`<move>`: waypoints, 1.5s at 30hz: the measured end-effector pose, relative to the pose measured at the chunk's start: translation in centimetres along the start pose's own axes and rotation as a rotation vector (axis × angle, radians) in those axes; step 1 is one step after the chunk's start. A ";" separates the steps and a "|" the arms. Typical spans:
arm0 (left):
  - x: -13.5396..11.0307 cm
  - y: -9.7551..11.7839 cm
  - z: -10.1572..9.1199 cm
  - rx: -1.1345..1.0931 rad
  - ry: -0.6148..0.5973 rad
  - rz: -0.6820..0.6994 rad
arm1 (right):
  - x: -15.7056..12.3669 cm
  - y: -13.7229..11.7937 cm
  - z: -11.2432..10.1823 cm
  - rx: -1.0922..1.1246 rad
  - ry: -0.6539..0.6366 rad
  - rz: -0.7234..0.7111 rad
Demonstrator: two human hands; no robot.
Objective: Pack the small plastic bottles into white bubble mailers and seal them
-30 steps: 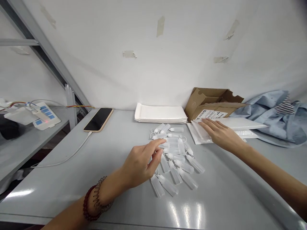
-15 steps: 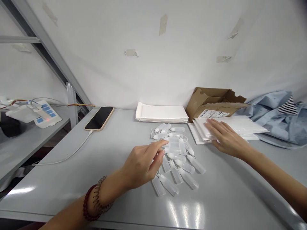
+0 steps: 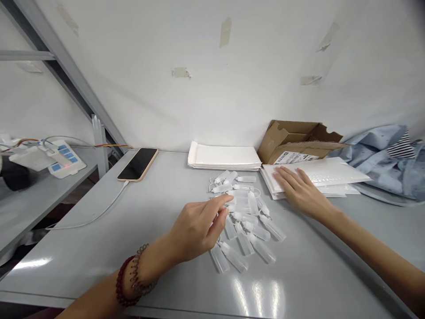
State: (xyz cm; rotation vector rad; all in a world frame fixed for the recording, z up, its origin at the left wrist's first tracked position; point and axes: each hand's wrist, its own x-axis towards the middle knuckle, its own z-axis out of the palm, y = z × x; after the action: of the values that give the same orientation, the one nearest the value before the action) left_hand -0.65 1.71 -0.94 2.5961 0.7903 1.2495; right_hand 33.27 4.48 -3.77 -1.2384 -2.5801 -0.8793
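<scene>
Several small clear plastic squeeze bottles (image 3: 264, 249) with white caps and loops lie loosely heaped on the grey table. My left hand (image 3: 195, 228) hovers at the left side of this heap, its index finger and thumb parted over the bottles and the other fingers loosely curled; I see nothing held in it. On the right, my right hand (image 3: 300, 192) lies flat with fingers stretched across a small pile of white padded envelopes (image 3: 335, 170). The hand covers part of the pile's front left corner.
Behind the bottles is a neat stack of white envelopes (image 3: 226, 157) against the wall. An open cardboard box (image 3: 299, 137) stands right of it, beside light blue cloth (image 3: 372, 150). A phone (image 3: 137, 165) on a white cable lies left, near a power strip (image 3: 66, 157).
My right hand has shifted a little to the left over the padded envelopes, and the top ones now lie more evenly together. My left hand and the bottles have stayed put.
</scene>
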 end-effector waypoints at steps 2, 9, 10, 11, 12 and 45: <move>0.0 0.0 -0.1 -0.002 0.003 0.002 | -0.1 0.0 -0.2 0.096 -0.023 0.005; 0.0 -0.1 -0.1 0.009 0.022 0.000 | 4.1 0.7 -3.0 0.442 0.106 0.247; 0.0 -0.2 -0.1 0.016 0.026 -0.001 | 5.7 0.6 -2.9 0.471 0.039 0.281; 0.0 -0.4 -0.1 0.026 0.029 -0.004 | 7.4 0.5 -2.7 0.489 -0.013 0.274; 0.0 -0.5 -0.1 0.038 0.033 -0.007 | 9.1 0.4 -2.3 0.508 -0.051 0.254; 2.8 -3.7 -3.3 -0.675 0.222 -1.130 | 15.8 -5.4 -2.4 0.193 -0.038 -0.019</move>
State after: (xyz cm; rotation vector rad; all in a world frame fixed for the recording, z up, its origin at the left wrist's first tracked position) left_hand -3.19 6.00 1.77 1.1380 1.2890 1.0992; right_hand 18.72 11.03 1.64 -1.1889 -2.6369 -0.5974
